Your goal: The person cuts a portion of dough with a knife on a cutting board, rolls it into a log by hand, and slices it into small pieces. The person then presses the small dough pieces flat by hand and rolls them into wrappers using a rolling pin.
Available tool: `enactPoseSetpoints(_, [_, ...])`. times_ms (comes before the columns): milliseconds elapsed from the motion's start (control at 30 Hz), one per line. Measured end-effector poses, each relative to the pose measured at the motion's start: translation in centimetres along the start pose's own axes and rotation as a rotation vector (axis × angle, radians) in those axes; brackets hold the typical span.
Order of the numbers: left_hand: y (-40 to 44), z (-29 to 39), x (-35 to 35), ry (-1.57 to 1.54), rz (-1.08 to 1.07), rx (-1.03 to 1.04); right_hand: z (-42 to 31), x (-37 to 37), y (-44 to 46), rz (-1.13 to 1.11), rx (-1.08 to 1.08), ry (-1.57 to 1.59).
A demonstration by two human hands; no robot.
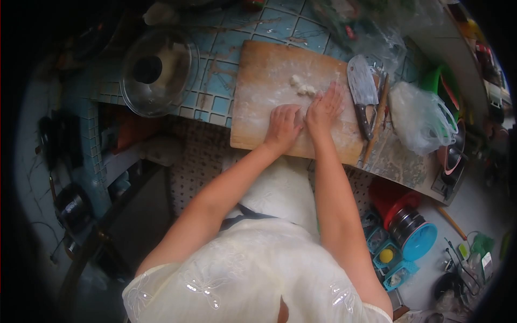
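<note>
- Blue tiles covered the surface [218,83], and a wooden board [256,94] lay over them near the front edge, probably to give a broad, smooth place to press on.
- Pale powder, likely flour, whitened the board, which would help soft pieces not to stick.
- Small pale lumps [303,86], seemingly dough, sat together on the board's upper part, just beyond the hands, within easy reach.
- The right hand [326,107] lay palm down beside the lumps, its fingers stretched out and close together, a flat posture that suited pressing. Its fingertips were near the lumps; whether they touched was unclear.
- The left hand [284,126] rested on the board closer to the body, its fingers bent and close together. Whether it gripped anything could not be told, nor whether dough lay beneath either palm.
- A cleaver [362,81] lay along the board's right side, its dark handle toward the person, which made it easy to pick up.
- A wooden stick [378,118], perhaps a rolling pin, lay beside it, outside the hands' working area.
- Well to the left, a glass lid [175,64] with a dark knob left the board unobstructed.
</note>
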State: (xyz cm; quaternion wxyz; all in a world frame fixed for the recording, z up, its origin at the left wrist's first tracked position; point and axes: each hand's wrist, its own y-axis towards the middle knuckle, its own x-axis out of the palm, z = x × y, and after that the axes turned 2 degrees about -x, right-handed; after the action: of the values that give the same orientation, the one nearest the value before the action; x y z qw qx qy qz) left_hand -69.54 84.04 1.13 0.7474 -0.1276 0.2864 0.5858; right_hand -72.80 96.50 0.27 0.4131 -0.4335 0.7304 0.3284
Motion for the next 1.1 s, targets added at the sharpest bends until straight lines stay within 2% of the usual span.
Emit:
enactPoseSetpoints(67, [-0.6, -0.2, -1.0, -0.007, 0.019, -0.064, 0.3, 0.9, -0.4, -0.043, -0.018, -0.046])
enactPoseSetpoints(233, [-1.5, -1.6, -3.2, 0.004, 0.089, -0.060, 1.1, 1.0, -0.7, -0.023, -0.119, -0.164])
enactPoseSetpoints(500, [-1.3, -1.3, -3.2, 0.024, 0.147, -0.113, 0.0, 0.8, -0.7, -0.055, -0.122, -0.236])
enactPoseSetpoints(567, [-0.6, -0.6, -2.7, -0.091, 0.161, -0.144, -0.1, 0.5, -0.4, -0.038, -0.122, -0.256])
enactPoseSetpoints(633, [-0.2, -0.3, -3.7, -0.089, 0.168, -0.109, 0.1, 0.4, -0.2, 0.082, 0.066, -0.113])
enactPoseSetpoints(667, [-0.3, -0.4, -4.3, -0.079, 0.168, -0.101, 1.1, -0.4, -0.2, 0.086, 0.060, -0.113])
enactPoseSetpoints(733, [-0.9, -1.5, -5.1, -0.047, 0.164, -0.131, 2.4, -3.4, -1.2, 0.025, 0.058, 0.367])
enactPoseSetpoints(767, [-0.9, -2.1, -5.3, -0.019, 0.159, -0.152, 2.3, -3.9, -2.2, 0.026, 0.060, 0.369])
enactPoseSetpoints(833, [-0.8, -2.6, -5.4, -0.015, 0.163, -0.137, 1.9, -4.4, -3.3, -0.170, -0.179, 0.198])
enactPoseSetpoints(967, [-0.8, -2.2, -5.3, -0.008, 0.143, -0.100, 0.6, -4.3, -3.7, -0.199, -0.135, 0.199])
enactPoseSetpoints(1033, [-1.1, -2.1, -5.3, -0.009, 0.134, -0.089, 0.5, -4.3, -3.5, -0.279, -0.067, 0.409])
enactPoseSetpoints(1067, [-1.2, -2.0, -5.2, -0.015, 0.132, -0.084, 0.9, -4.3, -3.4, -0.274, -0.062, 0.410])
enactPoseSetpoints(1100, [-1.2, -2.0, -5.1, -0.014, 0.128, -0.079, 1.5, -4.3, -3.3, -0.204, -0.252, 0.294])
